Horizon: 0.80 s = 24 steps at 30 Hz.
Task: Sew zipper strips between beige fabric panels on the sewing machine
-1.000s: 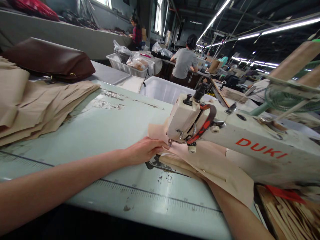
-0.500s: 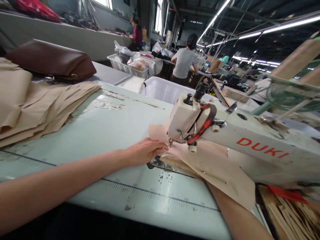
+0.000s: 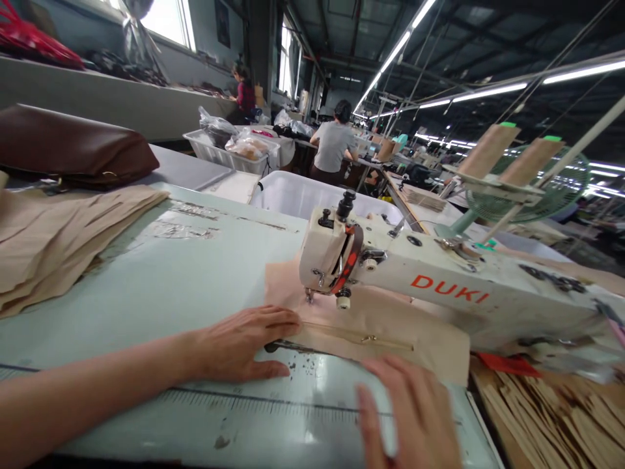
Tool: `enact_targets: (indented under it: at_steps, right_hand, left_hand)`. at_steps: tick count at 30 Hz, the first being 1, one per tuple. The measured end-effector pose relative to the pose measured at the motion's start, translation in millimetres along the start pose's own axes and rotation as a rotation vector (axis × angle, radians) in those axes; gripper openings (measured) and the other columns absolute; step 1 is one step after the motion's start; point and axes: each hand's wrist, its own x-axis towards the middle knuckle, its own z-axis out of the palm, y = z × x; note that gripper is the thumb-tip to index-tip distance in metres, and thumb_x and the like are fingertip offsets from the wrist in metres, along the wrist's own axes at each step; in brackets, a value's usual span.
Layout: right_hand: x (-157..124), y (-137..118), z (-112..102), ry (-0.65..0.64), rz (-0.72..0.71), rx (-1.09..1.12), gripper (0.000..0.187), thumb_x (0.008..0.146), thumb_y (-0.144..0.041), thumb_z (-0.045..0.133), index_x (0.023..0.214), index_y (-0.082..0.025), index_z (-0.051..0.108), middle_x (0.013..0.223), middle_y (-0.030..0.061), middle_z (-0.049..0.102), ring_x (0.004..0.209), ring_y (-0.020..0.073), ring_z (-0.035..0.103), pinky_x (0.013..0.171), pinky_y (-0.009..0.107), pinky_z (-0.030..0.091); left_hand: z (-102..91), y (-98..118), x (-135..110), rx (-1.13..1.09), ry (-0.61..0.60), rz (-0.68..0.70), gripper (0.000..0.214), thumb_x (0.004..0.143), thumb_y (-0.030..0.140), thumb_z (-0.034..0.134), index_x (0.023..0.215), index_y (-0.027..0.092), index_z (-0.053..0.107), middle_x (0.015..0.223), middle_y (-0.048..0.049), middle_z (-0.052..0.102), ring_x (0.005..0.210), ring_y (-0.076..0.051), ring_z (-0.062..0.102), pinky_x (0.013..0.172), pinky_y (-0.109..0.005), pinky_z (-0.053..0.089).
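Note:
Beige fabric (image 3: 424, 332) with a zipper (image 3: 342, 333) set along its near side lies flat beneath the head of the white sewing machine (image 3: 385, 260). My left hand (image 3: 244, 342) rests at the fabric's near left edge, fingers stretched out and thumb apart, its fingertips touching the cloth by the zipper's left end. Nearer to me, my right hand (image 3: 413, 407) is over the tabletop just below the fabric, somewhat blurred, with its fingers spread and nothing visible in them. The metal zipper pull (image 3: 370, 339) shows toward the zipper's right end.
A stack of beige fabric pieces (image 3: 63, 234) and a brown leather bag (image 3: 73, 146) lie at the left. Behind the machine stands a white plastic bin (image 3: 293, 195). More cut pieces (image 3: 551, 417) fill a box at lower right. A person in grey (image 3: 334, 146) works farther back.
My right hand has come out from under the fabric and now shows near the front of the table. The fabric lies flatter with its zipper exposed. My left hand has shifted toward me.

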Motion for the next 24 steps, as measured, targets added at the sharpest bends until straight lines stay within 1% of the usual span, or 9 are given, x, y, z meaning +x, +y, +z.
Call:
enact_targets:
  at_steps: [2,5,11,16,18,20,21,22,24]
  right_hand:
    - [11,-16,37,-0.144,-0.130,0.001,0.046,0.102,-0.044,0.036,0.132,-0.023,0.063,0.136,0.0102,0.060,0.127,0.0312,0.056,0.108,0.053,0.045]
    - [33,-21,76,-0.342,-0.159,-0.018,0.051,0.104,-0.041,0.033,0.150,-0.021,0.044,0.155,0.0056,0.039,0.145,0.0320,0.033,0.117,0.064,0.028]
    - [45,2,80,-0.416,-0.170,-0.079,0.049,0.103,-0.032,0.042,0.150,-0.022,0.043,0.153,0.0053,0.042,0.142,0.0291,0.039,0.113,0.056,0.037]
    - [62,16,12,-0.313,-0.285,0.033,0.033,0.098,-0.029,0.048,0.125,-0.025,0.068,0.128,0.0065,0.066,0.110,0.0231,0.067,0.086,0.035,0.056]
    - [94,17,-36,-0.008,-0.303,0.078,0.032,0.103,-0.037,0.044,0.109,-0.026,0.074,0.102,0.0029,0.074,0.078,0.0133,0.070,0.067,0.023,0.053]
    - [138,18,-78,0.338,-0.329,-0.090,0.038,0.102,-0.048,0.046,0.121,-0.025,0.069,0.116,0.0038,0.069,0.075,0.0098,0.066,0.065,0.023,0.046]
    - [163,18,-93,0.389,-0.362,-0.206,0.046,0.103,-0.053,0.039,0.128,-0.025,0.065,0.132,0.0048,0.062,0.079,0.0088,0.065,0.067,0.025,0.043]
    - [186,20,-103,0.325,-0.430,-0.269,0.058,0.101,-0.059,0.031,0.133,-0.021,0.062,0.142,0.0079,0.054,0.082,0.0080,0.064,0.071,0.027,0.041]
    - [225,28,-110,0.075,-0.485,-0.319,0.081,0.094,-0.068,0.019,0.128,-0.010,0.064,0.123,0.0091,0.064,0.074,0.0045,0.059,0.069,0.028,0.037]
  left_hand:
    - [4.3,2,3,0.035,0.010,-0.023,0.064,0.093,0.056,0.060,0.144,0.019,0.052,0.147,-0.0123,0.052,0.131,-0.032,0.054,0.113,-0.043,0.041]
    - [9.4,2,9,0.059,0.045,-0.046,0.067,0.093,0.057,0.059,0.147,0.020,0.047,0.148,-0.0137,0.049,0.133,-0.033,0.050,0.113,-0.045,0.042]
    - [15.8,-1,9,0.047,0.047,-0.055,0.070,0.095,0.057,0.056,0.152,0.021,0.040,0.156,-0.0139,0.039,0.143,-0.035,0.039,0.118,-0.049,0.035]
    - [19.1,-1,8,0.089,0.003,-0.097,0.079,0.094,0.061,0.054,0.156,0.016,0.031,0.161,-0.0162,0.028,0.147,-0.040,0.027,0.119,-0.056,0.030]
    - [18.9,-1,9,0.094,0.007,-0.091,0.078,0.094,0.061,0.054,0.156,0.017,0.033,0.161,-0.0155,0.029,0.147,-0.040,0.029,0.119,-0.056,0.030]
    - [19.0,-1,9,0.091,0.032,-0.094,0.079,0.093,0.061,0.056,0.156,0.018,0.033,0.160,-0.0152,0.032,0.145,-0.040,0.031,0.119,-0.055,0.031]
    - [19.2,-1,9,0.088,0.047,-0.095,0.080,0.092,0.062,0.057,0.156,0.019,0.033,0.159,-0.0146,0.033,0.145,-0.040,0.032,0.118,-0.054,0.032]
    - [19.8,-1,9,0.084,0.061,-0.094,0.081,0.092,0.062,0.058,0.156,0.021,0.032,0.159,-0.0136,0.034,0.145,-0.040,0.032,0.118,-0.054,0.032]
    - [21.4,-3,8,0.081,0.078,-0.080,0.080,0.091,0.063,0.059,0.157,0.025,0.031,0.159,-0.0117,0.035,0.145,-0.039,0.032,0.119,-0.054,0.032]
